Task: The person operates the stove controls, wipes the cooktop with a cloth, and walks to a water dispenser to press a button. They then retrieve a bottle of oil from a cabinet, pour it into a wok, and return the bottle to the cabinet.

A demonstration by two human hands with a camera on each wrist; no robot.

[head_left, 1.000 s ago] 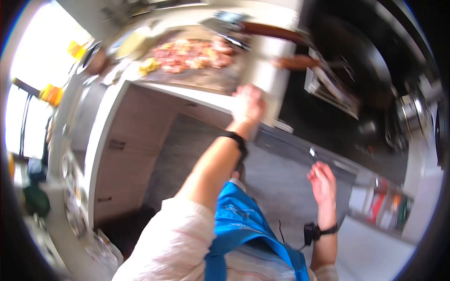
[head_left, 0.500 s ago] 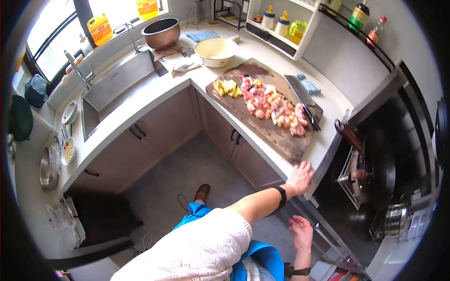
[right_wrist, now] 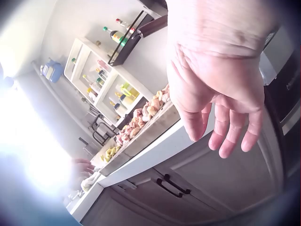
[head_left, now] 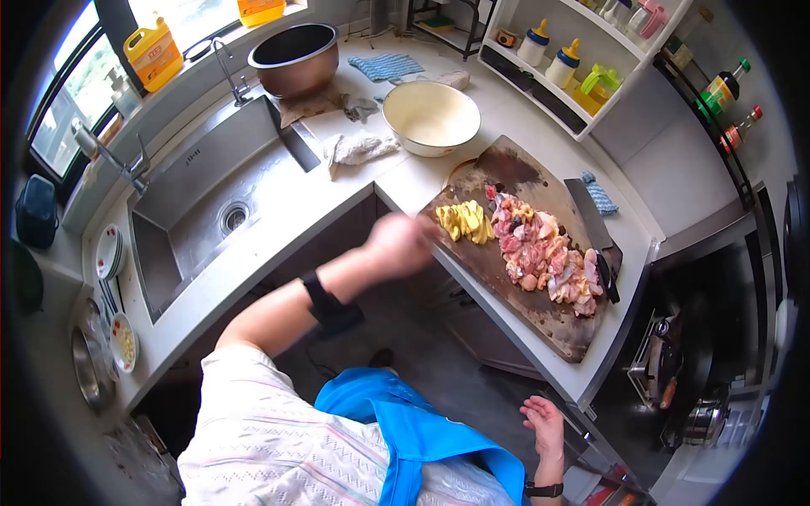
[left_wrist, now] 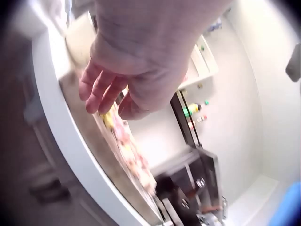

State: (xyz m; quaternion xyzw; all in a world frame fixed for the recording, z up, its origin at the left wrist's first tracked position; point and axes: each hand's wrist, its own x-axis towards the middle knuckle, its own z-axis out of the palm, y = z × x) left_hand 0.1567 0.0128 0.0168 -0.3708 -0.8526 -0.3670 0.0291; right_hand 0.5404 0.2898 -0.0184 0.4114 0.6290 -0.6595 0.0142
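Near the chopping board (head_left: 582, 339), at nine o'clock, the left hand (head_left: 398, 245) hangs empty, fingers loosely bent; at six, off the countertop (head_left: 582, 384), the empty right hand (head_left: 545, 425) hangs half-open

In the head view, the left hand (head_left: 401, 246) is blurred and the top edge cuts off an orange jug (head_left: 260, 12). The left wrist view blurs the meat pieces (left_wrist: 133, 159).

Cleaver (head_left: 588, 209) right of chopped meat (head_left: 544, 253), both on cutting board (head_left: 472, 187)
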